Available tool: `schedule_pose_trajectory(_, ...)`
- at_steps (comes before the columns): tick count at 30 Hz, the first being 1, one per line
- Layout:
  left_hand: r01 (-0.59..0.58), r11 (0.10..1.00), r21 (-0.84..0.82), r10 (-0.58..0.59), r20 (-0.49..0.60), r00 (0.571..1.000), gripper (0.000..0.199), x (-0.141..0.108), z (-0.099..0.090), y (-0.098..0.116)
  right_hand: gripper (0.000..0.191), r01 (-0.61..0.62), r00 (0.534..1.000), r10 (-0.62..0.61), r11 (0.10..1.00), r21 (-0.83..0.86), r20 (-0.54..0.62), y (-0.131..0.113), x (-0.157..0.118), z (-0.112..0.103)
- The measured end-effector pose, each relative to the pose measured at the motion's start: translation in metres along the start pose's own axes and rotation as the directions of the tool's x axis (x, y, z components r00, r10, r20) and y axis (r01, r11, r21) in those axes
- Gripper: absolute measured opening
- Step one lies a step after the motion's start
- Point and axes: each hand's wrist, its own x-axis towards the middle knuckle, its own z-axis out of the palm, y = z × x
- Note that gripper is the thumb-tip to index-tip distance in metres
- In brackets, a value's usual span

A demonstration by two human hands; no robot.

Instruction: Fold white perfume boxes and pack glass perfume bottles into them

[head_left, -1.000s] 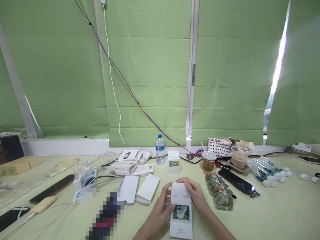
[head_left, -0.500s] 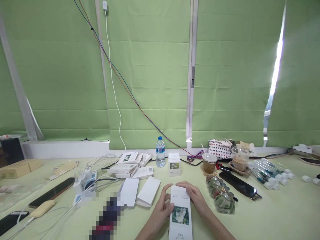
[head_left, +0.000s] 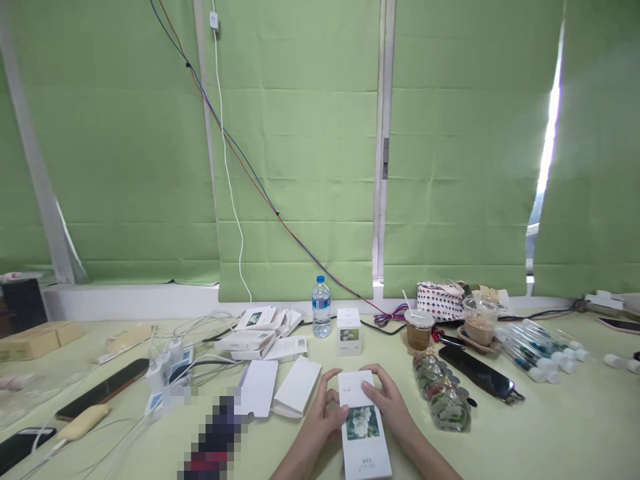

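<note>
Between my two hands is a white carton (head_left: 367, 457) printed with a white flower on dark green. It lies tilted, its long side pointing toward me. My left hand (head_left: 326, 412) grips the left edge, thumb on the front face. On the other side my right hand (head_left: 387, 400) holds the upper right part, thumb pressed on the face near the top. The fingers behind the carton are hidden. Just left of my hands lie a flattened white carton (head_left: 297, 387) and another flat white carton (head_left: 260, 387). A small upright white box (head_left: 349, 332) with a flower picture stands beyond my hands.
A water bottle (head_left: 321, 308) stands near the wall beside a heap of flat cartons (head_left: 255, 337). On the right are a drink cup (head_left: 419, 328), wrapped green items (head_left: 443, 393), a black phone (head_left: 477, 370) and capped clear tubes (head_left: 543, 350). Cables and chargers (head_left: 167, 367) spread on the left.
My right thumb has moved from the carton's top right edge onto its face. The carton has turned slightly, its near end shifting right and up into view.
</note>
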Motion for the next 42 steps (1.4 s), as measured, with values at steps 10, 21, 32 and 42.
schedule_pose_trajectory(10, -0.246, 0.787, 0.565, 0.265, 0.051, 0.963, 0.051, 0.0, -0.011, 0.001, 0.035, -0.188, 0.971, 0.197, 0.979, 0.073, -0.135, 0.012, 0.001, -0.011)
schedule_pose_trajectory(21, -0.066, 0.76, 0.647, 0.124, -0.045, 0.991, 0.032, 0.008, -0.015, -0.005, 0.03, -0.109, 0.99, 0.045, 0.845, -0.523, -0.133, 0.012, 0.004, -0.017)
schedule_pose_trajectory(32, -0.031, 0.62, 0.784, 0.113, -0.05, 0.992, 0.024, 0.008, -0.013, -0.002, 0.037, 0.118, 0.989, -0.038, 0.783, -0.611, 0.142, 0.001, 0.001, -0.022)
schedule_pose_trajectory(42, -0.242, 0.81, 0.534, 0.314, -0.046, 0.948, 0.068, 0.0, -0.013, -0.008, 0.027, 0.084, 0.993, -0.021, 0.818, -0.569, 0.117, 0.008, 0.006, -0.026)
